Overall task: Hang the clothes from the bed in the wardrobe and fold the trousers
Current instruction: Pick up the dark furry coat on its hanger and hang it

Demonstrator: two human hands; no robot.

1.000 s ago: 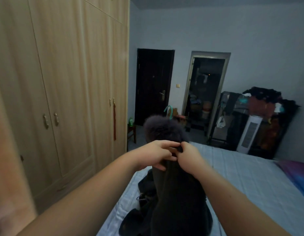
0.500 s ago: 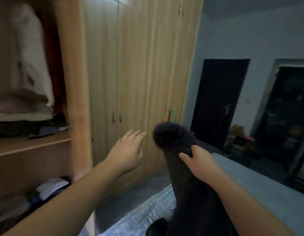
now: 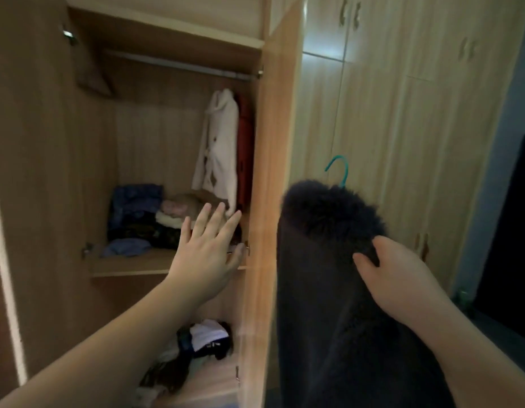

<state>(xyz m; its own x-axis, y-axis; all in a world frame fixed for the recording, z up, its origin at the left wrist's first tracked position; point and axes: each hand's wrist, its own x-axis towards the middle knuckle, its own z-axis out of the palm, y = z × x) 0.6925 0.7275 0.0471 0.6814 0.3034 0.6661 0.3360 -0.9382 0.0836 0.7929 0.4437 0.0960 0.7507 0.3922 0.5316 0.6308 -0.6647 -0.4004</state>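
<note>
**Dark coat held at the open wardrobe**

The right hand (image 3: pixel 402 278) grips the dark fur-collared coat (image 3: pixel 337 290) just below its collar; a teal hanger hook (image 3: pixel 340 172) protrudes above. The left hand (image 3: pixel 208 254), fingers spread and empty, reaches into the open wardrobe (image 3: pixel 273 142) near the shelf's right edge, below a white coat (image 3: pixel 220 148) hanging at the rail's (image 3: pixel 178 64) right end.

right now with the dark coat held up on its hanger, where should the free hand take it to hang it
Likely at the teal hanger hook, coming from the left. It stands clear above the dark coat's furry collar, while the right hand only grips fabric. The left hand is open.
</note>
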